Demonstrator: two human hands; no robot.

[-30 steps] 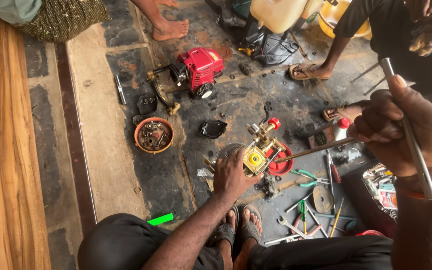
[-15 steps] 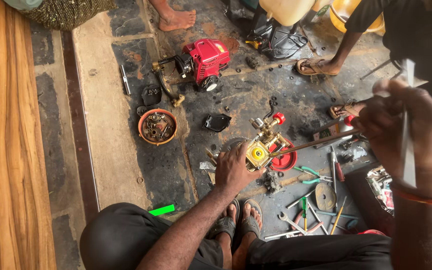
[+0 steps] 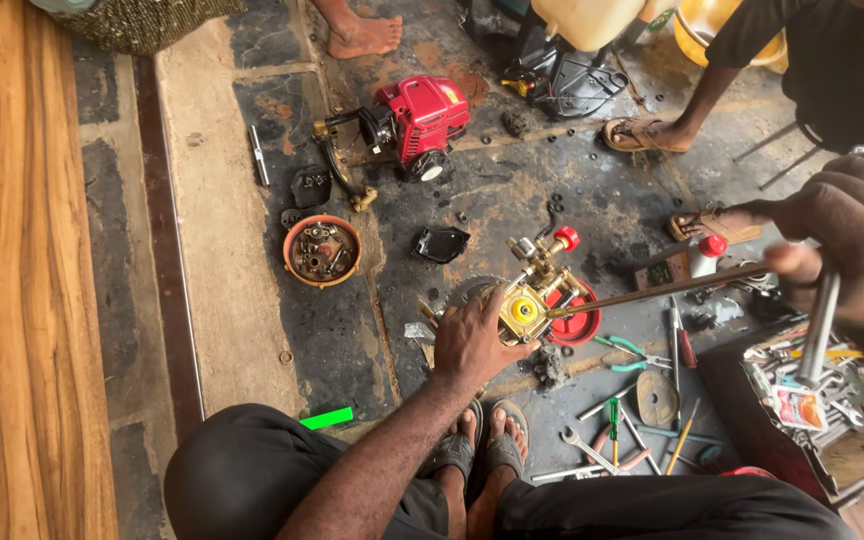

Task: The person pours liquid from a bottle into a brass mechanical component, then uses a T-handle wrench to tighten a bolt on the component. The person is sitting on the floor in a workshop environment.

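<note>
On the oil-stained concrete floor point(image 3: 252, 330), just ahead of the person's sandalled feet, sits a small brass pump body point(image 3: 532, 290) with a round yellow face and a red knob on top. The left hand point(image 3: 467, 345) wraps its near side, fingers clenched on the metal. The right hand point(image 3: 852, 250) is raised at the right edge, its grip closed around a long thin steel rod point(image 3: 652, 292) whose tip meets the yellow face; a plain metal bar point(image 3: 820, 325) also hangs down from that fist. A red plastic lid point(image 3: 577, 325) lies under the pump. Farther out are a red engine point(image 3: 417, 120), a round orange bowl point(image 3: 322, 250) of small parts, and scattered pliers point(image 3: 627, 350) and spanners. Another person's sandalled foot point(image 3: 637, 135) rests near the far edge.
</note>
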